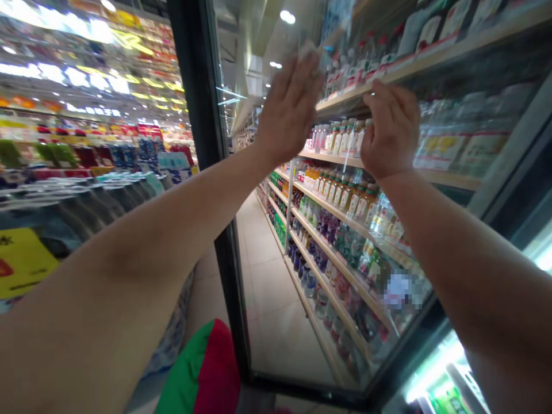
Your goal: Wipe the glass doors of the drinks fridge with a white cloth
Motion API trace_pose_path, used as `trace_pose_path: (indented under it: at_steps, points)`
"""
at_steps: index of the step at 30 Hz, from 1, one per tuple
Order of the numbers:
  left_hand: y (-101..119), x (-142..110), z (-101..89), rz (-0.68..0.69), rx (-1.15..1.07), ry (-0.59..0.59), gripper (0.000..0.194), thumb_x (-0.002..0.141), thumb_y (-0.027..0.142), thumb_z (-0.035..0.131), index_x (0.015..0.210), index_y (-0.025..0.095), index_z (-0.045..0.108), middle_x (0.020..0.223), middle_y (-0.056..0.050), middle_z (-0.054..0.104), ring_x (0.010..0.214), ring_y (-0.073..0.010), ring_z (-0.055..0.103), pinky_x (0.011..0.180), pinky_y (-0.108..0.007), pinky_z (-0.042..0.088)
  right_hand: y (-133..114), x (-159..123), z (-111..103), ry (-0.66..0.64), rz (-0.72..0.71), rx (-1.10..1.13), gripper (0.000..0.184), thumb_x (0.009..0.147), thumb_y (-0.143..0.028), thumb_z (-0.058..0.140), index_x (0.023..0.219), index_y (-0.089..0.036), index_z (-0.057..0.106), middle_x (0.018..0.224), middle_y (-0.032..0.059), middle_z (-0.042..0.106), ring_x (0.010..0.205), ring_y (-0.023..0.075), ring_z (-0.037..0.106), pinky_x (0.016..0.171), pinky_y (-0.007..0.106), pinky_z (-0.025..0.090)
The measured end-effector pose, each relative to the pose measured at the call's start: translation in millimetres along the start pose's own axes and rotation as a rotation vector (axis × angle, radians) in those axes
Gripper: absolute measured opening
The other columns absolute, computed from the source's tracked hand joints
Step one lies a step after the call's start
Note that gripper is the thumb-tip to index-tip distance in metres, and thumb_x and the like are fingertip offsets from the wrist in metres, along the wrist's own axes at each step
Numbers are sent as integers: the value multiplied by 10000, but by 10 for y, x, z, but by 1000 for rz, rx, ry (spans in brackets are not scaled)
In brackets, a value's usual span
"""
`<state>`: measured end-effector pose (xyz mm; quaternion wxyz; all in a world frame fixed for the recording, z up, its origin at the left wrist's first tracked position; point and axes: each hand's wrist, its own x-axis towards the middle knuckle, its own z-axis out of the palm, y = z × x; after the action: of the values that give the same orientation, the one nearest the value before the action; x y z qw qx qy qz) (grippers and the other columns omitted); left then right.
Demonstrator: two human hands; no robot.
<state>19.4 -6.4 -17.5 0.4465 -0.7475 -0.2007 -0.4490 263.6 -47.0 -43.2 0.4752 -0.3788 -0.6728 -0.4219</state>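
Note:
A glass door with a black frame (196,75) stands in front of me at an angle. My left hand (291,109) is raised at the upper part of the pane, back of the hand towards me. Its fingers stretch upward, slightly blurred, and the palm is hidden; whether it touches the glass all over I cannot tell. To its right, my right hand (390,129) is close to the same pane with the fingers curled in and thumb near them. Anything pinched at its fingertips is too small to make out.
Shelves (332,250) with rows of bottles show in the glass. At the left are hanging goods (81,195) and a yellow price sign (23,261). Red and green cloth (207,368) is at the bottom. A lit cabinet (448,374) stands lower right.

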Motion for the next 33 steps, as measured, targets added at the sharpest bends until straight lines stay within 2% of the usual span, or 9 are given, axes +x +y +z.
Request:
trace_pose_path:
  at_steps: [4,7,9,12,15,19,22,27,33]
  points:
    - [134,-243,-26,256,-115,-238,561,1019,341,338,1579,349,368,1646,82,360,1572,-196,211,1305,-524,219,-22,2,-13,27,-22,-56,464,942,-184,428,1379,-225,577,1578,28,476,1456,292,430,1227,559,369]
    - [-118,-214,-39,37,-16,-10,571,1040,373,285,1604,299,328,1681,71,274,1578,-199,189,1312,-501,192,-37,-3,-25,19,-15,-49,469,952,-182,407,1386,-247,571,1582,15,470,1457,289,430,1228,571,362]
    - [-235,-220,-45,-119,70,151,582,1055,361,238,1592,169,357,1690,-27,269,1574,-234,183,1312,-510,177,-38,-8,-28,18,-8,-33,480,962,-185,391,1395,-308,557,1586,-22,461,1465,282,421,1228,591,353]
    - [-155,-402,-68,-39,75,101,582,1068,314,201,1589,94,338,1680,-107,286,1585,-235,138,1316,-514,179,-21,-11,-23,56,-30,-41,477,941,-176,417,1379,-287,571,1569,-12,486,1447,287,443,1214,591,369]
    - [-85,-645,-91,213,-44,-158,553,1077,316,224,1628,355,235,1672,96,299,1580,-125,145,1328,-426,194,-11,-9,-19,69,-42,-57,459,927,-163,442,1357,-229,587,1558,32,503,1430,294,458,1208,573,373]
    - [-383,-665,-38,-14,-138,77,569,1078,407,206,1641,397,121,1686,221,17,1597,-204,40,1341,-459,-12,-39,-10,-21,46,-20,-60,453,933,-159,443,1355,-233,590,1567,34,491,1433,283,448,1213,553,352]
    - [-411,-508,51,-26,-244,105,622,1071,489,212,1660,338,80,1706,161,-2,1599,-219,-19,1337,-458,-48,-50,-22,-23,46,-22,-56,444,939,-163,438,1356,-166,589,1566,74,490,1442,283,430,1210,545,343]
    - [119,-221,126,114,-296,-60,613,1074,471,186,1646,250,195,1698,-28,239,1586,-266,120,1274,-522,226,-102,-10,-99,17,6,5,479,995,-259,416,1468,-235,489,1629,36,399,1493,284,357,1240,538,294]
    - [236,-37,162,-15,-255,112,620,1057,463,259,1604,174,221,1729,-101,46,1595,-268,40,1253,-496,289,-689,157,58,-44,-130,8,594,981,-281,410,1562,-162,383,1655,54,350,1556,235,268,1288,484,273]
